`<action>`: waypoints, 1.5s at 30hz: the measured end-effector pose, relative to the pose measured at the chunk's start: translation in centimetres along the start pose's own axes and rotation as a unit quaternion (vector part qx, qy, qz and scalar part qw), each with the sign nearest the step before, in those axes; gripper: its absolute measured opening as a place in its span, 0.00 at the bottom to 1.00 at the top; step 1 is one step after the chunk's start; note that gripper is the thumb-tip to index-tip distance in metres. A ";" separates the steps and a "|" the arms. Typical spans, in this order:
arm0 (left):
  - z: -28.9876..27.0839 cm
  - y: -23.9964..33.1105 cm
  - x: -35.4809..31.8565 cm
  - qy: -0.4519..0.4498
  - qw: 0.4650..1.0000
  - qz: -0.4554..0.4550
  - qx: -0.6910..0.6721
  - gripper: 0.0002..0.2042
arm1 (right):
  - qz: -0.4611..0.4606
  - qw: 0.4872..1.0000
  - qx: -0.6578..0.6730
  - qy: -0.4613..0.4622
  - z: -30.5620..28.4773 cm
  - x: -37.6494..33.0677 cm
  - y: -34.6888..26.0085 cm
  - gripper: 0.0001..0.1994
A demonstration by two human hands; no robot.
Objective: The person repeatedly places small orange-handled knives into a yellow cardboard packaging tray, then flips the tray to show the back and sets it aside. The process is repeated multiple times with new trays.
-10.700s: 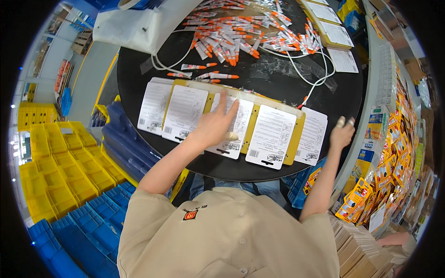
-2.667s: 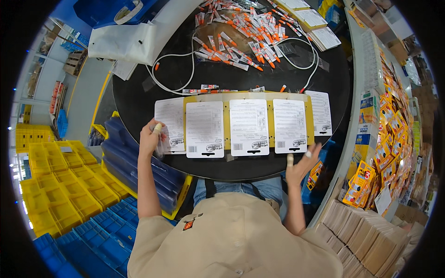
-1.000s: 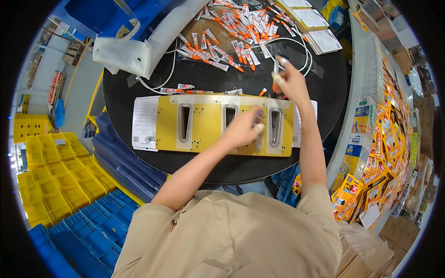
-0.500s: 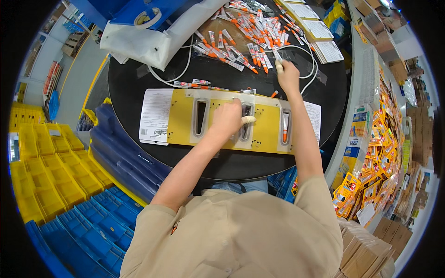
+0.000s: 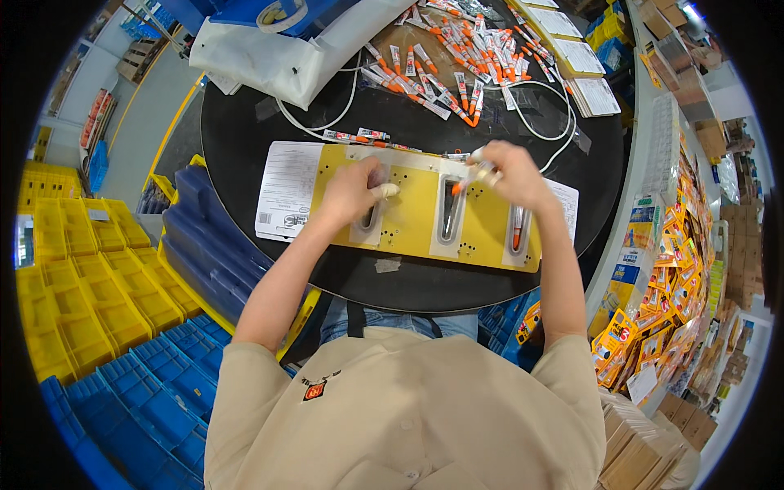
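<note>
A yellow board [image 5: 412, 204] with clear plastic blisters in its slots lies in front of me. My left hand [image 5: 351, 194] is closed at the left slot, fingers bent down by its blister; what they grip is hidden. A pale cover sits on its thumb. My right hand [image 5: 513, 173] pinches a small glue tube with an orange cap [image 5: 457, 189], tilted over the middle blister [image 5: 447, 216]. That blister appears to hold no tube. In the right slot lies another orange-capped glue tube [image 5: 517, 231].
A pile of orange-capped tubes [image 5: 465, 61] covers the table's far side, with a white cable [image 5: 353, 94] beside it. Several tubes [image 5: 359, 137] lie along the board's back edge. Printed cards [image 5: 286, 188] rest at the board's left. Yellow crates [image 5: 98, 278] and blue crates [image 5: 139, 416] stand left.
My right hand has come back from the tube pile to the middle slot, bringing a glue tube. My left hand has shifted from the middle slot to the left one.
</note>
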State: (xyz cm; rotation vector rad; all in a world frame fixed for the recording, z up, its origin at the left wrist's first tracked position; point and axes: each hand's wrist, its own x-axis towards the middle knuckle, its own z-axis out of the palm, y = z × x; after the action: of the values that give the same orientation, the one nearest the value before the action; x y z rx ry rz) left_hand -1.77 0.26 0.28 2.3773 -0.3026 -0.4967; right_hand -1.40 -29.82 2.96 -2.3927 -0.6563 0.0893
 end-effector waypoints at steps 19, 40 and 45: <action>2.0 4.1 14.2 0.140 0.965 0.143 0.169 0.14 | 0.508 0.794 -0.005 0.333 1.3 -18.4 11.1 0.23; -2.1 -3.7 -4.2 0.126 0.991 0.001 0.050 0.28 | 0.459 0.744 -0.223 0.430 2.7 -17.9 9.2 0.15; -7.8 -10.6 -5.1 0.105 0.925 -0.256 0.259 0.31 | 0.343 0.778 -0.132 0.510 -2.5 -16.1 -1.7 0.15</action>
State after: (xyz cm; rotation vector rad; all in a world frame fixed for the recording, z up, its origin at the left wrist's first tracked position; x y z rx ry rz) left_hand -2.18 14.33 0.02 3.0094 0.3439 -0.4225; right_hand -15.62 -37.76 4.36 -2.3320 0.7598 -0.9848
